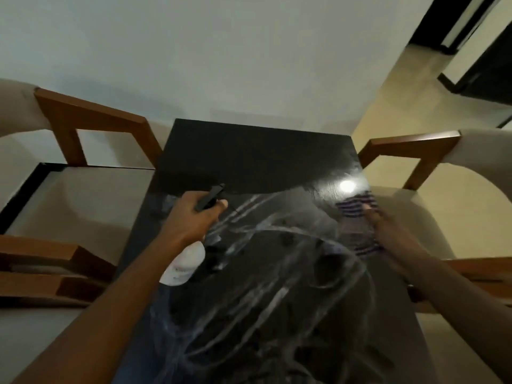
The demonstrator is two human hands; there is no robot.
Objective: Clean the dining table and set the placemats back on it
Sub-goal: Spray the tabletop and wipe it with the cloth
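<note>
One streaked black table (249, 151): left hand (191, 214) grips sprayer (184, 261), right hand (388, 228) presses cloth (357, 209).

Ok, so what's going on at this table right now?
A person is cleaning the dark table. The left hand grips a spray bottle above it. The right hand, blurred, rests on a striped cloth near the table's right edge. Wet streaks cover the near part, while the far end looks dry. A grey mat lies off the table, to its left.
</note>
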